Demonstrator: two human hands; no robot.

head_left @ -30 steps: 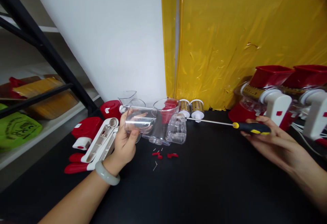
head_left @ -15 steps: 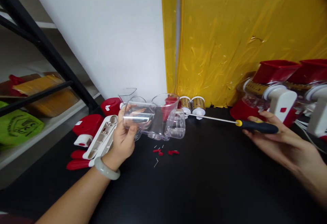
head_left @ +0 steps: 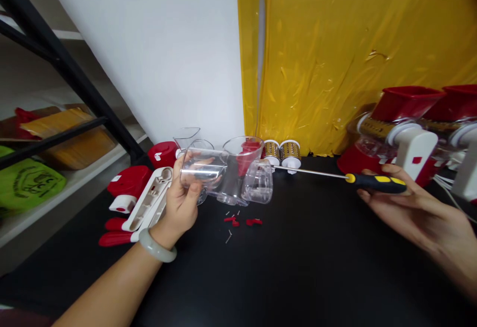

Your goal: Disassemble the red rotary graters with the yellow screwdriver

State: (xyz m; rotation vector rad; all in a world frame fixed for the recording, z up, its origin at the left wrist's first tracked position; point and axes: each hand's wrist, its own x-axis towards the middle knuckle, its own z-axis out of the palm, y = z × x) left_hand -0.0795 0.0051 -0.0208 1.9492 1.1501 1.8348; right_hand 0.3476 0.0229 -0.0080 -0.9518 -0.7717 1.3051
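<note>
My left hand [head_left: 182,207], with a pale bangle on its wrist, grips a clear plastic grater housing [head_left: 203,170] and holds it above the table. In my right hand [head_left: 413,212] is a screwdriver [head_left: 376,183] with a black and yellow handle. Its long shaft points left, and the tip meets the right end of the clear housing; the exact contact spot is too small to make out. Below the housing lie small red plastic parts [head_left: 254,222] and several loose screws [head_left: 228,237].
Two perforated drum graters [head_left: 290,154] stand by the yellow sheeting [head_left: 335,68]. Assembled red-and-white rotary graters [head_left: 413,133] are at the right. Red bases [head_left: 130,185] and white cranks [head_left: 151,203] with red handles lie left. A shelf rack [head_left: 67,73] borders the black table [head_left: 298,267].
The screwdriver handle has turned about its axis, showing more yellow. Its tip stays at the housing, which my left hand keeps in almost the same place. The view has shifted slightly.
</note>
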